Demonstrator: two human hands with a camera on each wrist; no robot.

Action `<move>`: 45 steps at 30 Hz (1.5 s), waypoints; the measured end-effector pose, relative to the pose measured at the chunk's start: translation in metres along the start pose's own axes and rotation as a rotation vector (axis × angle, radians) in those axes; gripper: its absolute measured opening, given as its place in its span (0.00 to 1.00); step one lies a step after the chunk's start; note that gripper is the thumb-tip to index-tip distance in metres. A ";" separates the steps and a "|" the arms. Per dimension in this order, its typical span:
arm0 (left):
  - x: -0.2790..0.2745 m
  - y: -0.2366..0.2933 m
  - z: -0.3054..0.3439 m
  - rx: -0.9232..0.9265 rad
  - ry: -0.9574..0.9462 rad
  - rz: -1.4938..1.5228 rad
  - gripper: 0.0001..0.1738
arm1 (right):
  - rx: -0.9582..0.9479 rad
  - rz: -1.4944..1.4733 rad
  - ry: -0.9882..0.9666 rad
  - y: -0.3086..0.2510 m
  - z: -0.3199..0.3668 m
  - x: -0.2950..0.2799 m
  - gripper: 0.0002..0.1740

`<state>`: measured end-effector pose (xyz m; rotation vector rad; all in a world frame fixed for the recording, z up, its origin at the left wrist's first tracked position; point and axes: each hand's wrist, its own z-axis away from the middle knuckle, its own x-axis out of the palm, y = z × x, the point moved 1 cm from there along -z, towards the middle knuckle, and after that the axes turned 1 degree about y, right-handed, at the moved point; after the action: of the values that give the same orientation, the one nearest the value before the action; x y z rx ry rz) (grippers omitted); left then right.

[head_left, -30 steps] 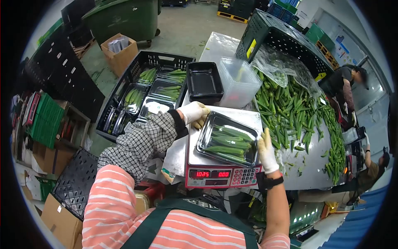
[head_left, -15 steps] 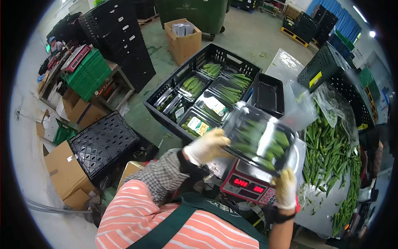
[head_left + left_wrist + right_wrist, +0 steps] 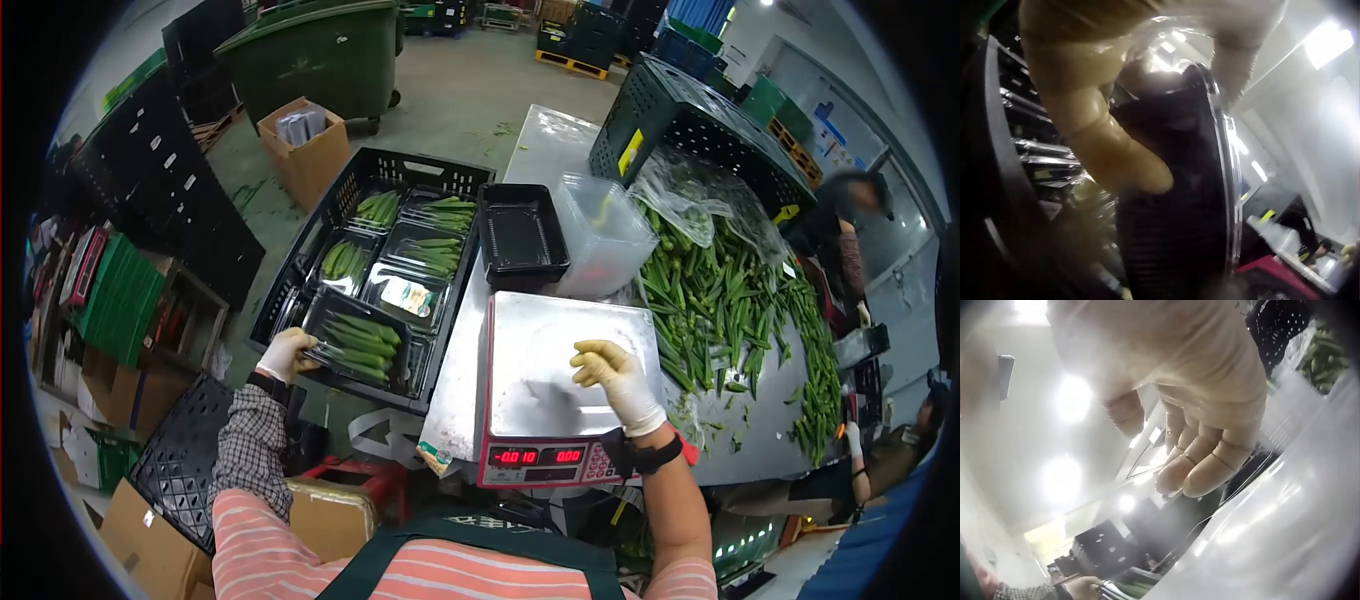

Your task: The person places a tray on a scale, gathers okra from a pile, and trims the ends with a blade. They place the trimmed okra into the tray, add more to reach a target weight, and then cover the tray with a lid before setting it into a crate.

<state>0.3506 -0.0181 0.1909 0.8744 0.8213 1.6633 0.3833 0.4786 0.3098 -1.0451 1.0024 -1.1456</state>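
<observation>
My gloved left hand (image 3: pixel 288 355) grips the left edge of a lidded black tray of okra (image 3: pixel 362 345), above the near left corner of a black crate (image 3: pixel 448 345). In the left wrist view a finger (image 3: pixel 1129 159) presses on the tray's dark underside (image 3: pixel 1172 231). Several similar packs lie in the crate, one with a printed label (image 3: pixel 407 296). Over the metal plate of a red-framed scale (image 3: pixel 525 345) hovers my gloved right hand (image 3: pixel 615 382), holding nothing, fingers loosely bent. The scale's display (image 3: pixel 535 456) reads -0.010 and 0.00.
Empty black trays (image 3: pixel 522 235) and stacked clear lids (image 3: pixel 605 235) stand behind the scale. Loose okra (image 3: pixel 700 290) spreads over the metal table's right side, below a tipped black crate (image 3: pixel 690 110). At far right another person (image 3: pixel 845 220) works. A cardboard box (image 3: pixel 305 150) stands on the floor.
The okra pack has gone from the scale leftward to the crate in my left hand. My right hand has let go of it and stays above the scale.
</observation>
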 end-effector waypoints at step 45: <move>0.554 -0.112 0.263 -0.139 -0.854 -0.365 0.11 | -0.175 1.017 0.464 0.147 -0.035 -0.477 0.16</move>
<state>0.5209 0.5698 0.3103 1.1265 0.2394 0.8743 0.3155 0.9608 0.1956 -0.2615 1.7433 -0.4393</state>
